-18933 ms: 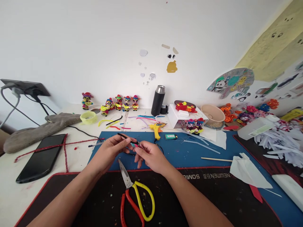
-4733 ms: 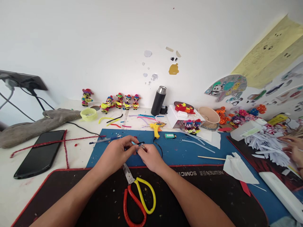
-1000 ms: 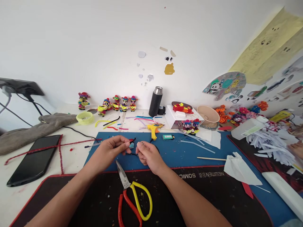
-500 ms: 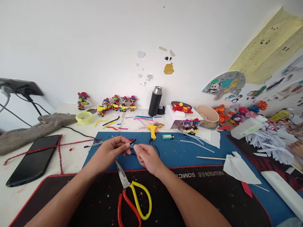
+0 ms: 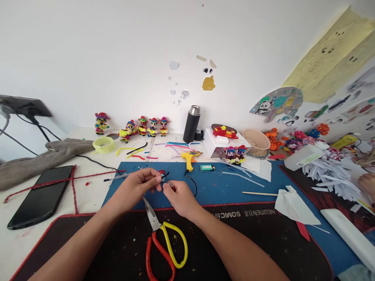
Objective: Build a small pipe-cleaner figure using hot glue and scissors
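My left hand is closed in a pinch on a short black pipe cleaner, whose tip sticks out past the thumb. Close beside it, my right hand is curled shut, and a small dark, shiny bit shows at its fingers, too small to name. A small red thing appears just behind the left fingertips. Below the hands, scissors with one red and one yellow handle lie on the black mat, blades pointing toward the left hand.
Behind the hands lie a yellow glue gun, a green lighter-like item and loose pipe cleaners. A black flask and small figures stand by the wall. A phone is left; another person's hand is far right.
My right hand has shifted slightly left and turned, so the dark shiny bit at its fingers shows more. My left hand keeps its pinch on the black pipe cleaner.
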The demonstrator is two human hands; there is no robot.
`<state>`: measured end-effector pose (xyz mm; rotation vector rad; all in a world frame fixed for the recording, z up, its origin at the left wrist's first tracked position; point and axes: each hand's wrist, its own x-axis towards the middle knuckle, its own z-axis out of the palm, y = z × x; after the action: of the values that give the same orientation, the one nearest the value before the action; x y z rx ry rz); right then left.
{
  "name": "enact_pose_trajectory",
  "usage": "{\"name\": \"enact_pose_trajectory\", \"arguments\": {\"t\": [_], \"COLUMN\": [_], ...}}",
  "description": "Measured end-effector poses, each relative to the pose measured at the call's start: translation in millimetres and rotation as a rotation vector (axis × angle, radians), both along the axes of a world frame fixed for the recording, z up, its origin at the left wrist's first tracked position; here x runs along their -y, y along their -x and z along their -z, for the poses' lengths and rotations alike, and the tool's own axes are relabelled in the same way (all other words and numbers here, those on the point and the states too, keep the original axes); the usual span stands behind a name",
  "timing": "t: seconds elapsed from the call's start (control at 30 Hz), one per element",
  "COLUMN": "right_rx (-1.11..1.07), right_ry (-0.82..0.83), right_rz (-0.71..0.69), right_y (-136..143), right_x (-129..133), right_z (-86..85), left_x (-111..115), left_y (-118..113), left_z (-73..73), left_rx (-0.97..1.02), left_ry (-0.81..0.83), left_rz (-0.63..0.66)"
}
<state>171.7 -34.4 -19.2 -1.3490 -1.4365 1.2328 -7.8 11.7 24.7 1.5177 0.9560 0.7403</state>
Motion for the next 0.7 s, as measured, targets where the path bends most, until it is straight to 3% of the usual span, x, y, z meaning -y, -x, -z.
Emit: {"name": "enact_pose_trajectory", "arguments": {"t": [0.23, 0.7], "right_rx": [0.009, 0.050], "right_ry": [0.007, 0.005], "right_rz": [-0.003, 0.004], "right_y": [0.1, 0.7], "right_x": [-0.8, -0.5], "right_z": [0.0, -3.8], "left_x": [-1.2, -1.1], "left_y": [3.1, 1.8], "left_z": [7.9, 5.8], "left_rx": [-0.005, 0.003], "left_ry": [0.038, 0.064], "left_rz": [0.064, 0.092]}}
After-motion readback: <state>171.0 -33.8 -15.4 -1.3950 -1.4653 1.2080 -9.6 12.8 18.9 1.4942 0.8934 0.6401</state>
